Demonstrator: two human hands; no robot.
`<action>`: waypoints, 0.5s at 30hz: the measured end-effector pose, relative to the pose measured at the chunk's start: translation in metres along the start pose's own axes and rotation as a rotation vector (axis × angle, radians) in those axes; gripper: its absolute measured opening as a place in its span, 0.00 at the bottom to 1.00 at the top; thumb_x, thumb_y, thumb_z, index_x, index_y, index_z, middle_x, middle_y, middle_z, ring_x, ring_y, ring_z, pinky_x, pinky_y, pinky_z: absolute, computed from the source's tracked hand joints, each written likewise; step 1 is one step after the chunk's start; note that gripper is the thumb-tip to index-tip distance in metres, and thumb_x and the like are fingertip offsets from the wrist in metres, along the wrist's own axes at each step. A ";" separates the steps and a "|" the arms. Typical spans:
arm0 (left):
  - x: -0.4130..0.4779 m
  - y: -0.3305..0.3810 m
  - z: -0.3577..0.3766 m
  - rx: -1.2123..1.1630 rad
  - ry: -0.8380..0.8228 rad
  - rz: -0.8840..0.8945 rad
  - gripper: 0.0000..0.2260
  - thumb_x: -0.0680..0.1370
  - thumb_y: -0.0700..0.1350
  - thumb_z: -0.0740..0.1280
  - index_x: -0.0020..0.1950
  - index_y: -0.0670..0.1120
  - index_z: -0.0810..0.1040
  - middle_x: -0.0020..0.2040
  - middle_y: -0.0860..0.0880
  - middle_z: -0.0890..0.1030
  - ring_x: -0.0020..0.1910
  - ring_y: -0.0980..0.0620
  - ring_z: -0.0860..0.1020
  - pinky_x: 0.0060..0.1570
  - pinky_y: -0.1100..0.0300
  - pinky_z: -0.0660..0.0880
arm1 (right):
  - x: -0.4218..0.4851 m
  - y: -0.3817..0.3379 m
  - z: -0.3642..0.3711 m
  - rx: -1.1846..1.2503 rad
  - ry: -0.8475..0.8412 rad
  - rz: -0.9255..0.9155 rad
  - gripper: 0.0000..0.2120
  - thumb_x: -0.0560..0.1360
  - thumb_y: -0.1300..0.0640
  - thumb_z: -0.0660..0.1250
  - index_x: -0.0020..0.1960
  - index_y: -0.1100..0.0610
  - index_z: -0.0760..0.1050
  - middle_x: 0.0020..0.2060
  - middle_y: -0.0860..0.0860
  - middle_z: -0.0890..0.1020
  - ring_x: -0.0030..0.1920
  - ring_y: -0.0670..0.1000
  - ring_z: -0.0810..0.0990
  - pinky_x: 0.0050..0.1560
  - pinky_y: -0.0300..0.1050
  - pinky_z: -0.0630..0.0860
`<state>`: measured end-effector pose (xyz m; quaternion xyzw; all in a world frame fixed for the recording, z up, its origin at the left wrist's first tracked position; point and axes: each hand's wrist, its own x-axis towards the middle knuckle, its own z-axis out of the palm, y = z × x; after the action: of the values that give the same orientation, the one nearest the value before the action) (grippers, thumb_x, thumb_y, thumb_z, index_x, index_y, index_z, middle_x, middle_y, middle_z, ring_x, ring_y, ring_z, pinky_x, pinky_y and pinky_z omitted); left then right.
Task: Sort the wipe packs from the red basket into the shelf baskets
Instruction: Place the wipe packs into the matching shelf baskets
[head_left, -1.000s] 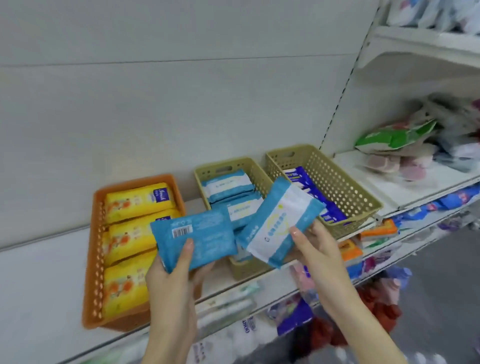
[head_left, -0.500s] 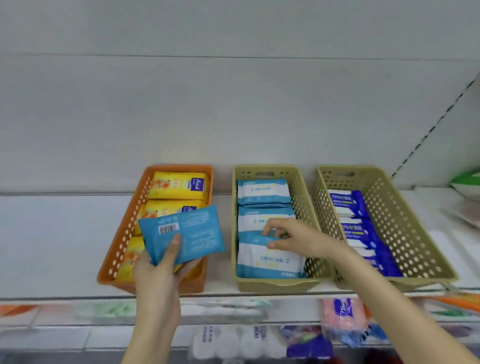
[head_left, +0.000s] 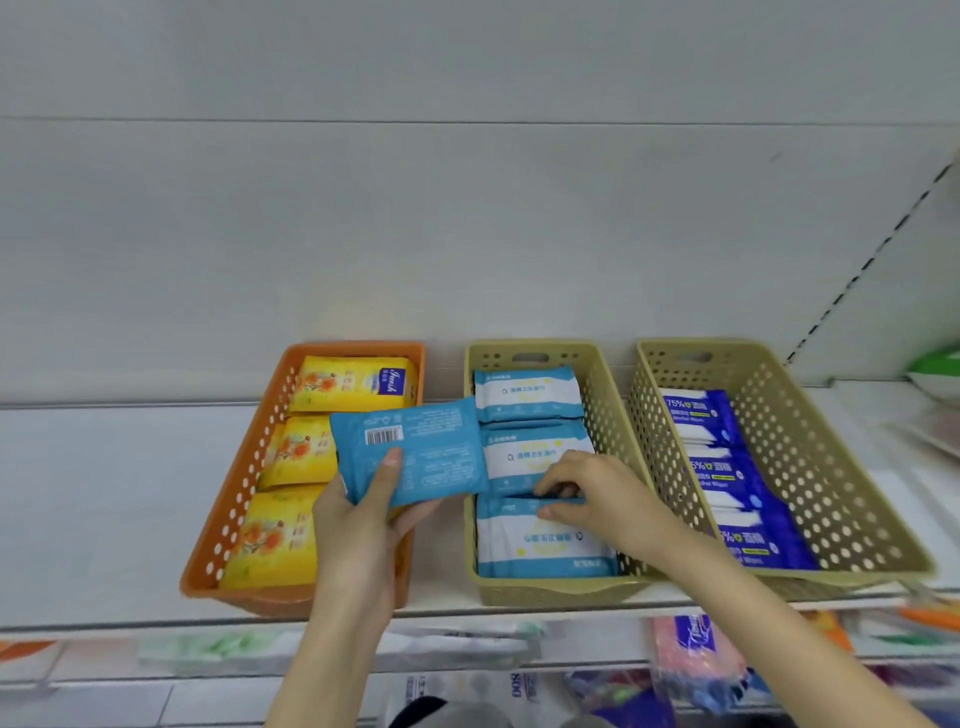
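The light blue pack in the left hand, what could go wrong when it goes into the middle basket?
1. The middle basket already looks full with three packs, and the right hand pinches the front pack, so the light blue pack may sit on top and slide off.
2. The left hand holds it partly above the orange basket; a slip could drop it among the yellow packs.

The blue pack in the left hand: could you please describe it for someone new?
On the white shelf stand an orange basket and two beige ones. Over the gap between the orange basket and the middle beige basket, the left hand holds a light blue pack. Unlike the packs in that basket, it shows a barcode, not a white label.
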<state>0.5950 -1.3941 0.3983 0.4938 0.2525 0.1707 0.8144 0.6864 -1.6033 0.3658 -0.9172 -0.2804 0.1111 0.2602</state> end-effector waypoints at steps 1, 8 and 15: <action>0.001 0.001 0.001 -0.006 -0.012 -0.008 0.06 0.76 0.44 0.66 0.53 0.49 0.78 0.46 0.51 0.86 0.47 0.52 0.84 0.34 0.61 0.80 | -0.002 -0.001 -0.003 0.057 0.055 0.026 0.06 0.71 0.55 0.73 0.48 0.52 0.82 0.43 0.45 0.80 0.42 0.42 0.78 0.48 0.38 0.75; 0.002 0.002 0.016 -0.016 -0.129 -0.090 0.09 0.73 0.47 0.67 0.53 0.48 0.78 0.46 0.50 0.86 0.45 0.51 0.84 0.32 0.60 0.80 | -0.013 -0.028 -0.040 1.014 0.190 0.193 0.12 0.71 0.50 0.69 0.54 0.49 0.80 0.45 0.50 0.85 0.46 0.50 0.84 0.42 0.37 0.79; 0.004 0.004 0.034 0.184 -0.202 -0.049 0.16 0.66 0.54 0.69 0.52 0.51 0.78 0.45 0.53 0.85 0.45 0.56 0.84 0.34 0.64 0.79 | -0.011 -0.058 -0.028 1.174 0.173 0.163 0.17 0.67 0.52 0.70 0.56 0.51 0.78 0.50 0.49 0.85 0.51 0.50 0.84 0.48 0.47 0.81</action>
<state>0.6178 -1.4150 0.4136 0.5747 0.1956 0.0765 0.7910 0.6609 -1.5804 0.4209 -0.6446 -0.0784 0.1918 0.7359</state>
